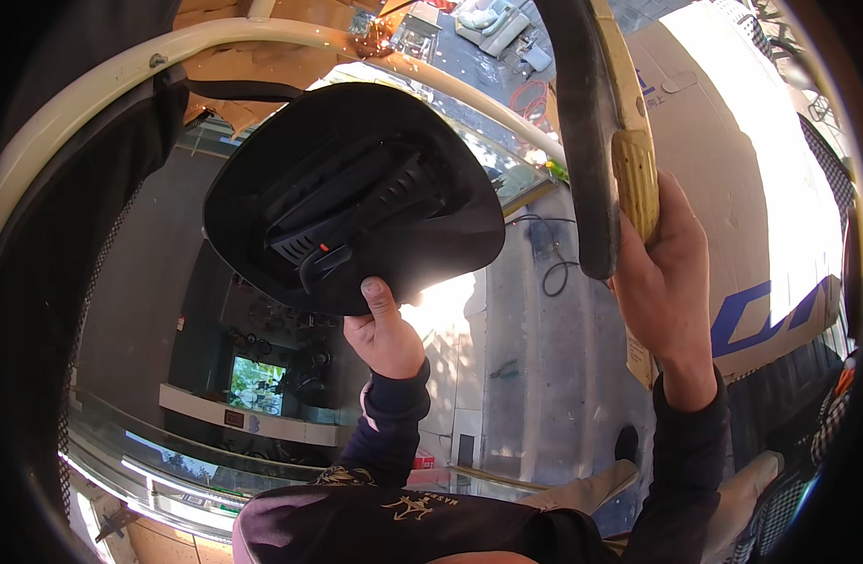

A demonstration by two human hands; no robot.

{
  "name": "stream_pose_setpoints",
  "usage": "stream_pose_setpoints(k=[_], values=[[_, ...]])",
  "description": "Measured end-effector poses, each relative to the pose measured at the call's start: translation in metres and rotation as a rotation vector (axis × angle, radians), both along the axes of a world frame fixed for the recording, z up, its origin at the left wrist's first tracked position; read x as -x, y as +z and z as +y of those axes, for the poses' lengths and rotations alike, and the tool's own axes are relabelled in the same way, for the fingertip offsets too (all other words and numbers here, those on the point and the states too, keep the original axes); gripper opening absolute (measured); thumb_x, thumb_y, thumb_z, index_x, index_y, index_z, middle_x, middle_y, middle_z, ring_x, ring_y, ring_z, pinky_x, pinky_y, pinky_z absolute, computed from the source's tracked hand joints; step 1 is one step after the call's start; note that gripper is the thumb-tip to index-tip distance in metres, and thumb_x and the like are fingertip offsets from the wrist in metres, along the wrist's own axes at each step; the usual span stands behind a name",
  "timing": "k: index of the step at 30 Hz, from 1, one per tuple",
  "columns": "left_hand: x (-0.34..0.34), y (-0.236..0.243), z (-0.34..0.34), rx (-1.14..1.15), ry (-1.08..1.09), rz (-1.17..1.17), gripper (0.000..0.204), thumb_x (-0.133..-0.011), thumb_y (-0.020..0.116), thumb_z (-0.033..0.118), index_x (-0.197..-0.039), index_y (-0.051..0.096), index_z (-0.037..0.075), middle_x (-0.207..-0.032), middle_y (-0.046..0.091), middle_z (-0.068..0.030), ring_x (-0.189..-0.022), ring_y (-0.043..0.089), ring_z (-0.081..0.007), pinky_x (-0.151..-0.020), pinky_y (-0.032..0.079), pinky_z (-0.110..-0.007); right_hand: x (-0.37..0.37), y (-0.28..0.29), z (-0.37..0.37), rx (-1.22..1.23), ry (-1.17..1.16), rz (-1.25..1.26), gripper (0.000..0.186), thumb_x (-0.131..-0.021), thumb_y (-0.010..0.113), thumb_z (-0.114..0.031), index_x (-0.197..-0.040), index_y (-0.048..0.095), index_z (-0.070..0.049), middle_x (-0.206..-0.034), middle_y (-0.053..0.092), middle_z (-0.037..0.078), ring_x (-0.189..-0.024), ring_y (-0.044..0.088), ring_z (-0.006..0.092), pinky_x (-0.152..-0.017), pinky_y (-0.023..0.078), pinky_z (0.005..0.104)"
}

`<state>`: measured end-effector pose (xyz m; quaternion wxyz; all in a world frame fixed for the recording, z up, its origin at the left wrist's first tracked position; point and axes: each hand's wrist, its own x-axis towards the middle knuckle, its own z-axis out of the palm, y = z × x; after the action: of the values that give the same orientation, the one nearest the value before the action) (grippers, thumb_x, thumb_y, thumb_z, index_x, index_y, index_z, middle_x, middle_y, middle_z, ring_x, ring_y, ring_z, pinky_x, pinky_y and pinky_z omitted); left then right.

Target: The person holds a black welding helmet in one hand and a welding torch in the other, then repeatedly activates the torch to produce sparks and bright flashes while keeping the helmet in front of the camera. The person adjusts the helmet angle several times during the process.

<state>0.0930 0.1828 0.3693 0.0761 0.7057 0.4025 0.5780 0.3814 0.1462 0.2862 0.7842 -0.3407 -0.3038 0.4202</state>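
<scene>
My left hand (384, 334) holds a black hand-held welding shield (356, 197) by its lower rim, thumb on the edge. The shield's inner side with its black handle faces me, raised in front of the view. My right hand (665, 273) is wrapped around a ribbed cream-coloured grip (635, 179) on a curved cream bar that rises to the top edge. A thick black curved strip (582, 122) runs along that bar. Both forearms wear dark sleeves.
Orange sparks (380, 38) fly at the top behind the shield. A curved cream tube (121, 75) arcs across the upper left. A large cardboard sheet with blue print (732, 188) lies right. A black cable (554, 273) lies on the concrete floor (544, 376). A glass counter (168, 451) sits lower left.
</scene>
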Motion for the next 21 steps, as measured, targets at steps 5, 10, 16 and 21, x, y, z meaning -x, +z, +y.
stream_pose_setpoints(k=[5, 10, 16, 21], values=[[-0.009, 0.000, -0.005, 0.017, -0.027, 0.005, 0.055, -0.113, 0.073, 0.050, -0.123, 0.073, -0.004, -0.104, 0.079, -0.0095, -0.080, 0.070, -0.0146, -0.072, 0.054, -0.029, -0.015, 0.010, -0.002, -0.038, -0.049, -0.183, 0.036, -0.111, 0.075, -0.025, -0.129, 0.068, 0.005, -0.086, 0.071, 0.010, -0.075, 0.064, 0.0139, -0.070, 0.054, 0.0342], [-0.006, 0.000, -0.005, 0.025, -0.011, 0.001, 0.057, -0.112, 0.074, 0.051, -0.127, 0.073, -0.005, -0.107, 0.081, -0.0097, -0.086, 0.072, -0.0146, -0.077, 0.056, -0.029, -0.018, 0.019, -0.005, -0.045, -0.093, -0.180, 0.034, -0.110, 0.076, -0.025, -0.126, 0.068, 0.004, -0.086, 0.072, 0.011, -0.075, 0.066, 0.0152, -0.072, 0.054, 0.0352], [-0.001, 0.000, -0.006, 0.043, -0.015, -0.002, 0.061, -0.112, 0.075, 0.050, -0.135, 0.073, -0.007, -0.117, 0.082, -0.0104, -0.097, 0.075, -0.0151, -0.086, 0.058, -0.029, -0.018, 0.017, -0.005, -0.021, -0.058, -0.185, 0.034, -0.110, 0.076, -0.026, -0.127, 0.068, 0.003, -0.085, 0.070, 0.010, -0.076, 0.065, 0.0148, -0.072, 0.054, 0.0358], [-0.002, 0.002, -0.007, 0.045, -0.013, 0.000, 0.063, -0.112, 0.076, 0.050, -0.137, 0.072, -0.008, -0.120, 0.082, -0.0112, -0.099, 0.075, -0.0158, -0.088, 0.059, -0.029, -0.012, 0.013, -0.001, -0.027, -0.086, -0.178, 0.035, -0.111, 0.075, -0.027, -0.126, 0.067, 0.003, -0.083, 0.068, 0.009, -0.074, 0.064, 0.0145, -0.070, 0.052, 0.0359]])
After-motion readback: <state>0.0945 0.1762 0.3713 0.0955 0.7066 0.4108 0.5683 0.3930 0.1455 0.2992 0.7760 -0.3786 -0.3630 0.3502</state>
